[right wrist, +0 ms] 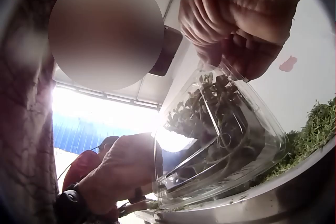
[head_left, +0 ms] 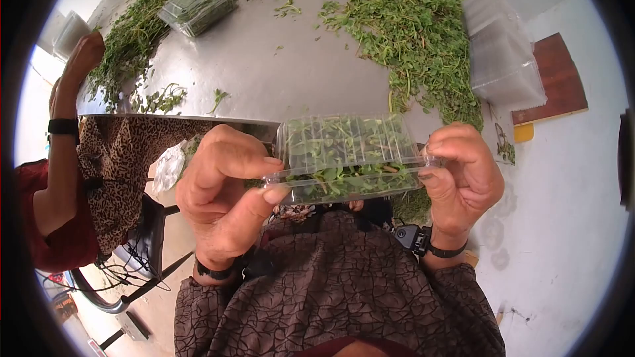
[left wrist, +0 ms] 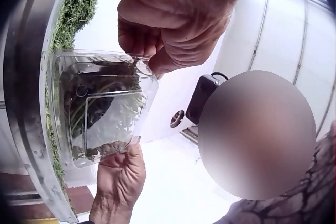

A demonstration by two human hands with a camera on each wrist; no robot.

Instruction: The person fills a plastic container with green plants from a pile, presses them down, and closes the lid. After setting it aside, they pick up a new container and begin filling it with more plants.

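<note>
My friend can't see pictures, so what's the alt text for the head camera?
A person's left hand and right hand pinch a clear box of green leaves by its sides. Behind it, more leaves and another box lie on a grey table; another person's arm shows.

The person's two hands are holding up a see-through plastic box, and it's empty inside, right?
Not quite: the see-through plastic box isn't empty. The head view shows green leafy stems inside it. The rest is right: the left hand and right hand are holding it up.
</note>
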